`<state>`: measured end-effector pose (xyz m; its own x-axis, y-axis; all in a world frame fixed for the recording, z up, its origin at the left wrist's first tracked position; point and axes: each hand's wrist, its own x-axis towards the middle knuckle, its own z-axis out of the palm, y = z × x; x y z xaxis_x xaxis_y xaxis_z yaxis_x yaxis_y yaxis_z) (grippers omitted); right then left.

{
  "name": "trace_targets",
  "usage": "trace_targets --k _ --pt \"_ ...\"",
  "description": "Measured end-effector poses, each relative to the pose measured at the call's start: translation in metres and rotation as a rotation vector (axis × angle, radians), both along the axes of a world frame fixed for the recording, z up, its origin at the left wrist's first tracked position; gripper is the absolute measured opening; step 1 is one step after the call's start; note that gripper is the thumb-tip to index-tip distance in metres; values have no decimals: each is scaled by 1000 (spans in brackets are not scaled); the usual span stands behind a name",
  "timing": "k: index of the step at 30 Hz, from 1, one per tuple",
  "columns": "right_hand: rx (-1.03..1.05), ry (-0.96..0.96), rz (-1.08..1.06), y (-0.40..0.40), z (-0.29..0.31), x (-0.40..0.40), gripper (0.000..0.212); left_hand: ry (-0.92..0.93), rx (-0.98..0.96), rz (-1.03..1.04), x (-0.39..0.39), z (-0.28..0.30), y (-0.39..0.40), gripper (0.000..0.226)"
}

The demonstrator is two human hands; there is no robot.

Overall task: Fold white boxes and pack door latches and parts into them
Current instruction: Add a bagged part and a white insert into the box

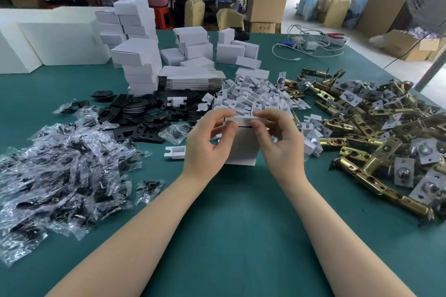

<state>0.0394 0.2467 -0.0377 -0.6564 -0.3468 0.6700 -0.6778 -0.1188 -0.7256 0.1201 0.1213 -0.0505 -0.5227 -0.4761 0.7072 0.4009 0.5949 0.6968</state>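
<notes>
A small white box (243, 144) stands upright on the green table (231, 224) in the middle. My left hand (207, 142) grips its left side, thumb and fingers pinching the top flap. My right hand (277, 142) grips the right side and pinches the same flap, which lies almost flat over a dark slit. Brass door latches (376, 132) are heaped at the right. A pile of white card inserts (253, 96) lies just behind the box. Black plates (142, 113) sit to the left behind, and clear screw packets (62, 169) fill the left.
Stacks of folded white boxes (140, 55) and flat box blanks (190, 79) stand at the back. Cables (311, 46) lie far right. Large white blocks (53, 38) are at the far left. People and cartons are beyond the table.
</notes>
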Motion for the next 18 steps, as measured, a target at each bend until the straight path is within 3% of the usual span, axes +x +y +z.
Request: trace_targets --k 18 --pt "36 63 42 6 -1 -8 32 12 -126 52 0 -5 -6 15"
